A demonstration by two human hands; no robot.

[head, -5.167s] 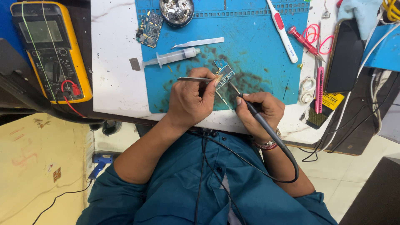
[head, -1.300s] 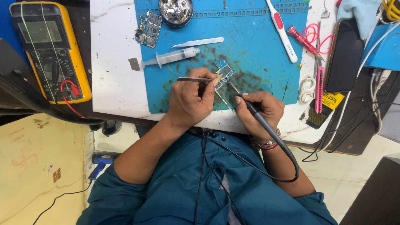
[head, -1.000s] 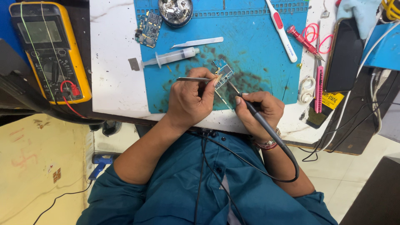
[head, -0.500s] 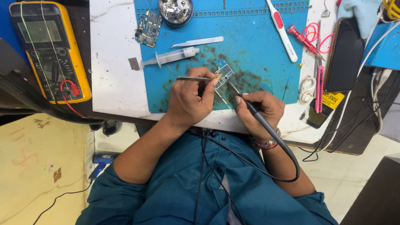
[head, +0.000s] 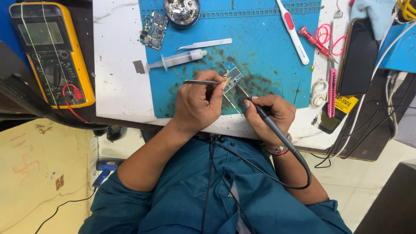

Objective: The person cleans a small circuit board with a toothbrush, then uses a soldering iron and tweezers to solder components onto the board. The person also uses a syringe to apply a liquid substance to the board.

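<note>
Nothing of note displaced since the earlier views: both hands, both tools and the small board hold the same places.

**Hand state**
- Left hand (head: 197, 102): fingers curled, thumb and forefinger pinching metal tweezers (head: 201, 82). Tweezer shaft roughly level across the view, pointed end toward the small circuit board (head: 232, 74).
- Right hand (head: 271, 113): closed in a pen grip on the soldering iron (head: 264, 117), black cable trailing back over the wrist and down across the teal shirt.

**Location of the work**
- Small circuit board lying on the blue work mat (head: 268, 56), just beyond the left fingertips and up-left of the right hand.
- Iron tip resting at or just beside the near edge of the board; actual contact too fine to confirm.

**Orientation**
- Board: long axis diagonal, running from near-left to far-right, far end angled away from the body.
- Iron: long axis diagonal, tip pointing up-left toward the board, handle down-right toward the right wrist.

**Likely faults and causes**
- Board skidding on the mat: probable if tweezer pressure eases while the iron pushes sideways.
- Burn to the left fingertips: hot tip working very near them.
- Bridged or lifted pads: probable from a long dwell or a shaky tip.
- Cable drag: looped lead could tug the handle off line.
- Syringe (head: 180, 60) and spare tweezers (head: 206, 43) beyond the left hand: within reach of a stray knuckle.
</note>
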